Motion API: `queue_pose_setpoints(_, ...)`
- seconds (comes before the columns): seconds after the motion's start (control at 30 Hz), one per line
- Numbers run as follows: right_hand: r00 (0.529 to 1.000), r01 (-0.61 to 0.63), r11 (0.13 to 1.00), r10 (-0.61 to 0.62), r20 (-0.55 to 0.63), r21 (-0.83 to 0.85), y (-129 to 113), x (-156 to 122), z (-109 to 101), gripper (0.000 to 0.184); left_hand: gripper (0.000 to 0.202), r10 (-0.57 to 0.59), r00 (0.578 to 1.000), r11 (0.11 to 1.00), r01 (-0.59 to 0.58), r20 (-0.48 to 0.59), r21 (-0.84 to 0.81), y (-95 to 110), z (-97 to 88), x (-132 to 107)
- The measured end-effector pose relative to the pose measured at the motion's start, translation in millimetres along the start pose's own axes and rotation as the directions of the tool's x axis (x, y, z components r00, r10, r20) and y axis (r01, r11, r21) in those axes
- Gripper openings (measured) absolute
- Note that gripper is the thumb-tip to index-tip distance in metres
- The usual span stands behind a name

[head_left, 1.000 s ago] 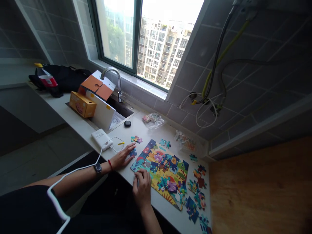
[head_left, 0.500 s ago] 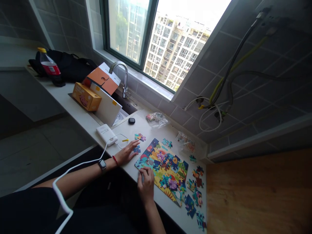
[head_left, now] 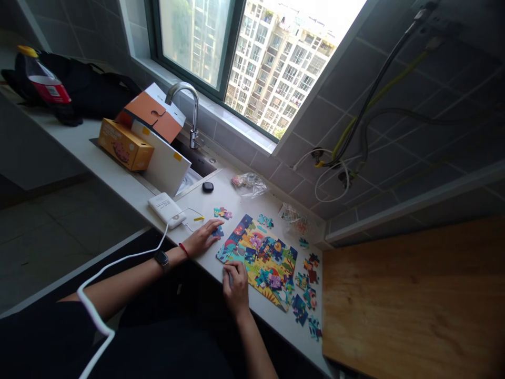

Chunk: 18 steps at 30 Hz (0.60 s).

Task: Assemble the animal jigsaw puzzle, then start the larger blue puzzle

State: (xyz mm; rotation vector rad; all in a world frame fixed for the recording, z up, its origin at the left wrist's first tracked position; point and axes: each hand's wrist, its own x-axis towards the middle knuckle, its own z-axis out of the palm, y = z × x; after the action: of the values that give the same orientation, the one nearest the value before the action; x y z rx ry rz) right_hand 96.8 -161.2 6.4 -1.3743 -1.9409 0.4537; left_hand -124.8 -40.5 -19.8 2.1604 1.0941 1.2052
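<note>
My left hand [head_left: 200,238] lies low over the counter, fingers stretched out and apart. Its fingertips reach a dark blue puzzle piece [head_left: 218,231], partly covered by them. Just beyond is a small group of joined colourful pieces [head_left: 223,212]. At the lower left edge of the jigsaw puzzle [head_left: 258,258] is my right hand [head_left: 236,287], its fingers curled in towards the thumb; whatever they may hold is hidden. The puzzle shows a bright animal scene, with several loose pieces lying on top of it.
Loose puzzle pieces [head_left: 300,309] lie right of the puzzle. Clear plastic bags [head_left: 250,184] sit by the wall. A white power bank [head_left: 165,209] with a cable, a black case [head_left: 207,187], an orange box [head_left: 124,145] and a sink tap [head_left: 193,113] are leftward. A wooden board [head_left: 410,295] lies right.
The view has shifted, so the counter and its items appear a little further left and higher. Both hands stay in nearly the same places beside the puzzle.
</note>
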Motion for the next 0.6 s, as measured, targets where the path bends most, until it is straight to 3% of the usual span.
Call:
queue_pose_setpoints(0.4,0.999,0.043,0.998,-0.043,0.021,-0.038,-0.9,-12.5,-5.6,0.025,0.055,-0.005,1.000,0.998,0.003,-0.030,-0.057,3.7,-11.0,-0.9)
queue_pose_setpoints(0.6,0.998,0.046,0.998,-0.044,-0.035,0.035,2.1,-17.3,-8.2,0.026,0.050,-0.015,0.994,0.996,0.005,-0.107,-0.092,26.1,-8.1,-15.6)
